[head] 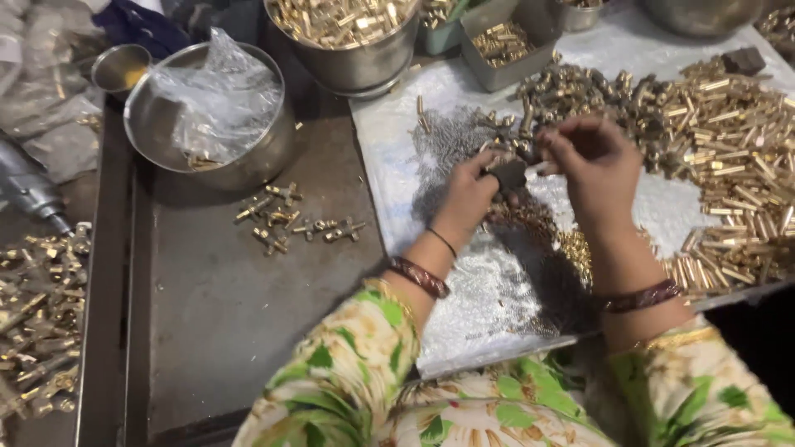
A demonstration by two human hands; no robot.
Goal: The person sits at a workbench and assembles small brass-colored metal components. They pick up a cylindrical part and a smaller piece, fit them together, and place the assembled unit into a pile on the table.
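Left hand [470, 192]: raised over the white sheet [464, 298], fingers curled closed around a small dark block [508, 175], which sits between the two hands, just above the sheet.

Right hand [595, 165]: close beside the left, fingertips pinched together at the block's upper edge. Something small and pale shows there; what it is cannot be told.

Both wrists carry dark red bangles; sleeves are green and yellow floral cloth.

White sheet: spread on the right part of the grey desk [240, 314]. Carries a patch of fine grey metal bits directly under the hands.

Heap of brass parts [729, 157]: short tubes and fittings, piled on the sheet to the right of the hands and curving round behind them.

Steel bowl [207, 116]: left of the sheet, holds crumpled clear plastic and a few brass pieces.

Small cluster of brass fittings [290, 222]: loose on the bare desk, just in front of that bowl, well apart from the hands.

Steel pot [352, 41]: at the far edge, filled with brass parts.

Grey tray [501, 45]: beside the pot, brass parts inside.

Further brass fittings [37, 323]: scattered at the far left, beyond a metal rail.
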